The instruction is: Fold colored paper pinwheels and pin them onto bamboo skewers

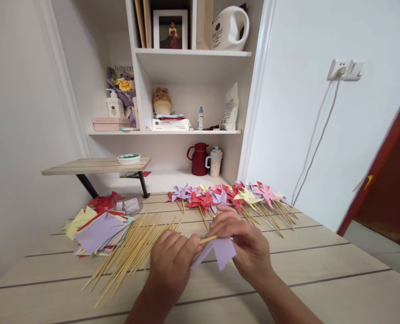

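My left hand (173,258) is closed around a thin wooden stick (208,239), low over the table. At the stick's other end, my right hand (242,240) has its fingers closed on a purple paper pinwheel (224,254) and the stick tip. Two cut flaps of the purple paper hang below the stick, and the rest is hidden behind my fingers. Left of my left hand lies a loose spread of wooden sticks (128,252). Beyond my right hand lie several finished pinwheels (204,199) in red, purple, yellow and pink, on their sticks.
At the left is a pile of cut paper squares (100,231), beside a clear container (128,204). A small raised shelf (95,166) on black legs stands behind them. Farther back, a red jug (199,159) and a handled cup (215,162) stand in the white shelving (193,54).
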Demonstrator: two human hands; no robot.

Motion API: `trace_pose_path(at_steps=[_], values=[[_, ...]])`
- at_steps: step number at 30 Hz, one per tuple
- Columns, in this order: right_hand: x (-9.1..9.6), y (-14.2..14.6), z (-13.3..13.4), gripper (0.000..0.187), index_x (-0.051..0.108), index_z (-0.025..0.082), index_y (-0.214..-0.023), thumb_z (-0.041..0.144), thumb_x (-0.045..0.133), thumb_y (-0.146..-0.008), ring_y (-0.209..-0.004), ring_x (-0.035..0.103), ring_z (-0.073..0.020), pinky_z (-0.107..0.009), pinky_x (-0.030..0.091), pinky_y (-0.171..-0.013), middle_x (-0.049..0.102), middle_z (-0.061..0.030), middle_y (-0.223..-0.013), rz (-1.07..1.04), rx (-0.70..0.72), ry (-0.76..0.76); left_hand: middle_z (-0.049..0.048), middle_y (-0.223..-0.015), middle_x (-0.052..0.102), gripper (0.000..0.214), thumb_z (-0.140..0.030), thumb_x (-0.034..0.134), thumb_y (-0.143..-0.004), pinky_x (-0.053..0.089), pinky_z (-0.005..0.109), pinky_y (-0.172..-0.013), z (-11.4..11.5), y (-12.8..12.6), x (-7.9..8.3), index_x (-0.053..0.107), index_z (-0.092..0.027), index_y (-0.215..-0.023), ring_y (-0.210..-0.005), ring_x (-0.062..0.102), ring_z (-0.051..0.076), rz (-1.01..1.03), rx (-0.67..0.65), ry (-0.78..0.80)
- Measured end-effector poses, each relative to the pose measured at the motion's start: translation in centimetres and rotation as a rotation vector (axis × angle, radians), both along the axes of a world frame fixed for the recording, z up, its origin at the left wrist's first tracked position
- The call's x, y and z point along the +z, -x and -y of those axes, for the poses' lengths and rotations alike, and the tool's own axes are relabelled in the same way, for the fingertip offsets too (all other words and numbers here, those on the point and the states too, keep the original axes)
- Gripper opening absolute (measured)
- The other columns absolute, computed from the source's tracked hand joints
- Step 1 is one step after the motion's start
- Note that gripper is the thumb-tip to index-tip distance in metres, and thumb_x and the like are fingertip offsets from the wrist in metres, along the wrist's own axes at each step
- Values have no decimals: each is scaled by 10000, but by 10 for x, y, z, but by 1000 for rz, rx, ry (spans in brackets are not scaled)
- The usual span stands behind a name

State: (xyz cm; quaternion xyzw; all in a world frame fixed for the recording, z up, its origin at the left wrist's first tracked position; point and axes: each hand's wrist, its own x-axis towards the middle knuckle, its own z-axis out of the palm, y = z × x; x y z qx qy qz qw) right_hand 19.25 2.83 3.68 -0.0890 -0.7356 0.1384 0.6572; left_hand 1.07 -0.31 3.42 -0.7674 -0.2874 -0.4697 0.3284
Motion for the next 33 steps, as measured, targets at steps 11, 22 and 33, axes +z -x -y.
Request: trace_pose_path(at_steps=[11,22,33], values=[[-4,-3,1,189,641,262,-996,101,626,-899,-911,689,-220,-531,458,-1019,780,-37,-904,17,-76,-107,10,-708,696,164,-144,595,-939,435,331,-777,6,2,-3,648,-104,-1088,-656,587,148,-16,39,-92],[-2,-5,0,263,659,262,-1050,68,615,-879,-901,708,-232,-533,508,-973,786,-45,-913,52,-96,-155,5,-677,692,132,-138,578,-944,456,326,-726,4,0,-4,656,-111,-1047,-610,591,139,21,4,-72],[6,-11,0,389,694,327,-1172,84,611,-880,-807,700,-221,-538,510,-932,769,-20,-850,106,-190,-247,-1,-635,675,164,-163,509,-962,436,278,-543,-1,-11,-9,667,-183,-921,-539,596,136,276,-151,140]])
